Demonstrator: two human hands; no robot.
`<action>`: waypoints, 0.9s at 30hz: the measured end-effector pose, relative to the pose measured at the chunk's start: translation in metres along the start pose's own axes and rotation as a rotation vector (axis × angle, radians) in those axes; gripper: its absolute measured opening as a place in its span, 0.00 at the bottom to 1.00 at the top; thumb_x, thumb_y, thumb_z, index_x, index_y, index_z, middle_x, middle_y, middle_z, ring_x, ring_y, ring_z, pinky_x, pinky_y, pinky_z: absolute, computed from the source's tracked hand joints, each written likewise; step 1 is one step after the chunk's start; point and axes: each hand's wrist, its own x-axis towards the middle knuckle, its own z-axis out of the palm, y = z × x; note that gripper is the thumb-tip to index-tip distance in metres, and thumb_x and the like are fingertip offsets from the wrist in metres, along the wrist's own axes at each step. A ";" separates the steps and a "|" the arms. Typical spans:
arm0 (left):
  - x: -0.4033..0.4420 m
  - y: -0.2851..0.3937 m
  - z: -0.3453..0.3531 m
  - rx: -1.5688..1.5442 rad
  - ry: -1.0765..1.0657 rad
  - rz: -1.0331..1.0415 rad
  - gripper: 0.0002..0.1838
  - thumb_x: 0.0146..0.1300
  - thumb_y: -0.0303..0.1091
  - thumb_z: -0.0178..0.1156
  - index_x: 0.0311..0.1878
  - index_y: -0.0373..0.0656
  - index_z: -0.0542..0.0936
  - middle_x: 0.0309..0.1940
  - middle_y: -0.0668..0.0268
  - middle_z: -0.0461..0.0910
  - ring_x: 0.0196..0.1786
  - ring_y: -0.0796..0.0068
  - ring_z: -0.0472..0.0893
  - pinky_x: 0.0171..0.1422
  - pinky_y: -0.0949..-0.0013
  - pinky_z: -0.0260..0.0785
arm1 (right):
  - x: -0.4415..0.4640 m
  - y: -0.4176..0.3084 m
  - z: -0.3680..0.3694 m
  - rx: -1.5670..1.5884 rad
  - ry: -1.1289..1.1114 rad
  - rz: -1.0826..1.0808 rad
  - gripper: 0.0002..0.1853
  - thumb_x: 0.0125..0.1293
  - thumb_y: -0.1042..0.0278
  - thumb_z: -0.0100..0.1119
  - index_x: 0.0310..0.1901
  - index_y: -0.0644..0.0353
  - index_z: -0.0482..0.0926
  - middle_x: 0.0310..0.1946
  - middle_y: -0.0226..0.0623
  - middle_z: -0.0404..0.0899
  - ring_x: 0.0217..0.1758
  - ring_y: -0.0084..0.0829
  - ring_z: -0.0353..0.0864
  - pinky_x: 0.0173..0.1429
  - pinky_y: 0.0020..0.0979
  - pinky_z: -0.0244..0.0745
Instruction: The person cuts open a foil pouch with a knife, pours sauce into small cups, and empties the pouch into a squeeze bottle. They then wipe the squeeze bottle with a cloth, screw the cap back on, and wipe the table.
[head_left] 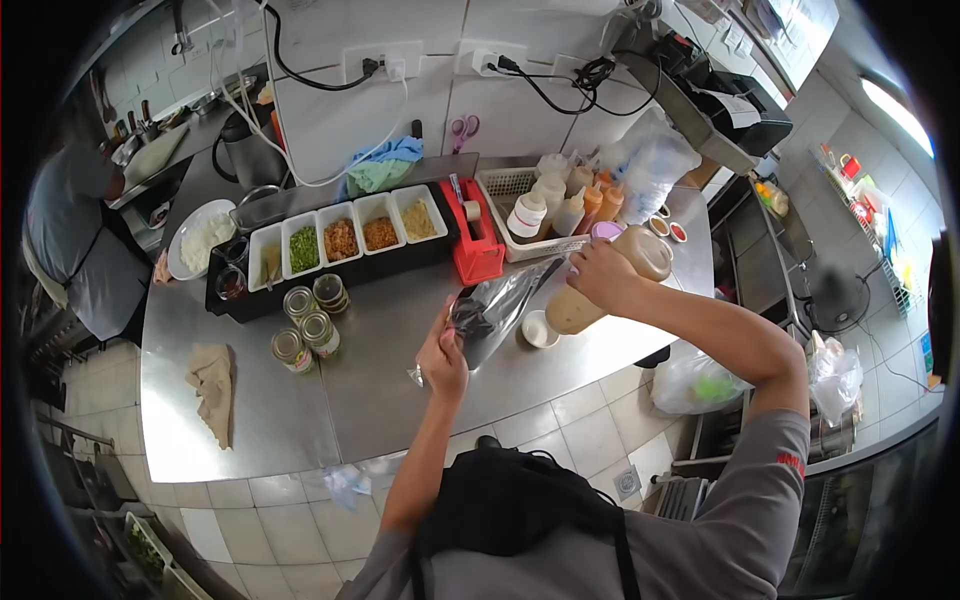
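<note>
My left hand (442, 355) is closed on the near left end of a shiny clear plastic bag (490, 318), held above the steel counter (390, 400). The bag stretches up and right toward my right hand (600, 275), whose fingers are closed at its far end. Beneath and beside my right hand lies a large container of tan sauce (575, 310); whether that hand also grips it is unclear. Just behind sits a rounded tan-filled jar (642, 253). A small white bowl (540, 329) stands between the bag and the container.
A red tape dispenser (478, 240) adjoins a basket (508, 185) of sauce bottles. Left of it are a black tray (235, 300) of toppings, several cans (318, 333), a rice plate (203, 240) and a tan cloth (211, 395). A co-worker (75, 230) stands at far left.
</note>
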 end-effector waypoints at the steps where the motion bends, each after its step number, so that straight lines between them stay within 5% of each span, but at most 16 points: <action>1: 0.001 -0.003 0.003 -0.008 0.012 -0.022 0.19 0.69 0.40 0.44 0.52 0.35 0.75 0.16 0.68 0.68 0.17 0.82 0.66 0.21 0.77 0.60 | 0.002 0.001 -0.004 -0.014 -0.020 -0.013 0.13 0.55 0.64 0.57 0.44 0.48 0.77 0.46 0.34 0.71 0.51 0.34 0.70 0.52 0.39 0.66; 7: 0.017 -0.003 0.010 -0.010 0.048 -0.150 0.17 0.69 0.38 0.45 0.48 0.35 0.76 0.17 0.67 0.70 0.17 0.82 0.68 0.21 0.77 0.60 | 0.004 0.000 -0.011 -0.082 0.051 -0.025 0.10 0.52 0.66 0.56 0.39 0.45 0.77 0.37 0.27 0.74 0.44 0.27 0.74 0.47 0.30 0.64; 10: 0.025 -0.001 0.011 -0.050 0.064 -0.164 0.16 0.69 0.37 0.45 0.46 0.35 0.76 0.16 0.67 0.69 0.17 0.82 0.68 0.21 0.77 0.60 | 0.006 0.001 -0.019 -0.103 0.003 -0.063 0.08 0.53 0.64 0.57 0.37 0.47 0.80 0.38 0.31 0.78 0.45 0.32 0.77 0.47 0.37 0.70; 27: 0.033 -0.002 0.015 -0.065 0.078 -0.206 0.17 0.68 0.39 0.46 0.46 0.35 0.76 0.16 0.68 0.70 0.19 0.83 0.69 0.24 0.78 0.62 | 0.017 -0.010 -0.037 -0.160 -0.213 -0.088 0.14 0.53 0.60 0.58 0.43 0.47 0.78 0.39 0.30 0.79 0.47 0.35 0.75 0.48 0.44 0.66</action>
